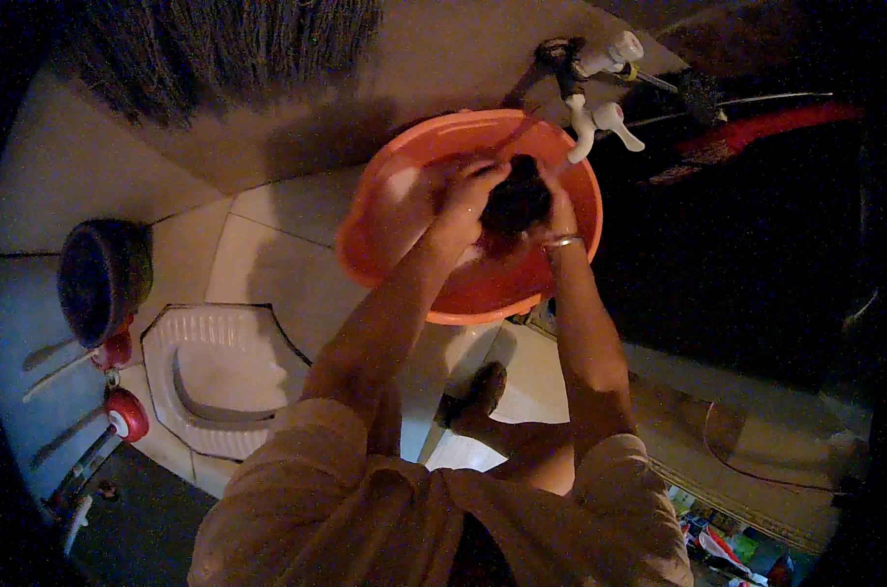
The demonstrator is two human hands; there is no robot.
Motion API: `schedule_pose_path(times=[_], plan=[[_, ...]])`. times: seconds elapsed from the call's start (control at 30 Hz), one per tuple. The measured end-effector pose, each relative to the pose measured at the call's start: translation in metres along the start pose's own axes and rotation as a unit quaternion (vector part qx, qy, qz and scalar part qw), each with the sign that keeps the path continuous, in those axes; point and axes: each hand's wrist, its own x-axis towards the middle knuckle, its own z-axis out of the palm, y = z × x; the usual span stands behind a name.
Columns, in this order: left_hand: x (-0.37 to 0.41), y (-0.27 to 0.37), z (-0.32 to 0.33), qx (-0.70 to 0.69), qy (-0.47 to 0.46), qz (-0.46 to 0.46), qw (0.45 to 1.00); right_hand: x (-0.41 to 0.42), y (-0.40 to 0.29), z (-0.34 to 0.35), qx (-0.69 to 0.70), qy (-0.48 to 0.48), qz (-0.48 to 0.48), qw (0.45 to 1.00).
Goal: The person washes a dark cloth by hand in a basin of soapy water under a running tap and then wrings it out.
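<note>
Both hands are over an orange plastic basin point(392, 253) on the tiled floor. Between them is a dark, wet-looking bundle point(518, 198), perhaps cloth; dim light and blur hide its detail. My left hand point(464, 213) grips its left side with curled fingers. On the other side, my right hand point(559, 209) presses against it, below a metal bangle point(563, 241) on that wrist. Liquid and some pale foam seem to lie in the basin, though its bottom is hard to make out. A white plastic tap point(583, 132) reaches over the basin's right rim.
A squat toilet point(227, 367) is set in the floor at left. Beyond it are a dark round tub point(102, 282) and a red-and-white round object point(127, 415). Broom bristles point(231, 59) hang at upper left. A red-handled brush point(766, 132) lies at right by a very dark area.
</note>
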Motion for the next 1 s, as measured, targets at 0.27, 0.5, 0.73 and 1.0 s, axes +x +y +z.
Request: schedule_pose_path(times=[0.27,0.5,0.73,1.0], plan=[[-0.011,0.015,0.008,-0.040,0.072,0.018,0.996,-0.049,-0.010,0.015,-0.375,0.063,-0.250,0.891],[-0.065,0.023,0.040,-0.041,-0.012,-0.018,0.999,-0.105,0.003,0.050,-0.653,-0.052,-0.442,0.613],[-0.038,0.022,0.024,-0.096,-0.111,-0.224,0.964,-0.043,-0.047,0.011,-0.090,0.007,-0.085,0.992],[-0.048,0.016,0.041,-0.125,-0.151,-0.291,0.937,-0.025,-0.057,0.015,-0.083,-0.347,-0.150,0.922]])
